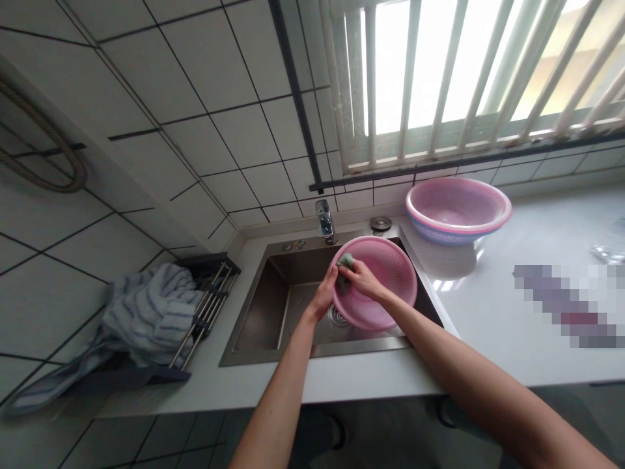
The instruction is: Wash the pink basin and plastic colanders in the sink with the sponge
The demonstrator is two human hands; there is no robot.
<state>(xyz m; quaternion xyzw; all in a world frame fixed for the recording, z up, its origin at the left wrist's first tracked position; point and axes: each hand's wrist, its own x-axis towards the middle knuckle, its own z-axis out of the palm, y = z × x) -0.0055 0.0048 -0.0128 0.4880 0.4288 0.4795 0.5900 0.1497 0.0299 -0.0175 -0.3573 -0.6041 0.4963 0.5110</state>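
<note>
A pink plastic colander [385,273] is tilted over the steel sink [273,306]. My left hand [325,294] grips its left rim and holds it up. Closed on a small green-grey scrub pad [344,266], my right hand [362,279] presses it against the inside of the colander near the rim. The sink drain shows just under the colander.
A faucet [323,220] stands behind the sink. A pink basin [458,210] sits on the white counter [488,312] at the right. A dish rack [205,306] with a striped cloth [146,312] lies left of the sink. Tiled wall and barred window behind.
</note>
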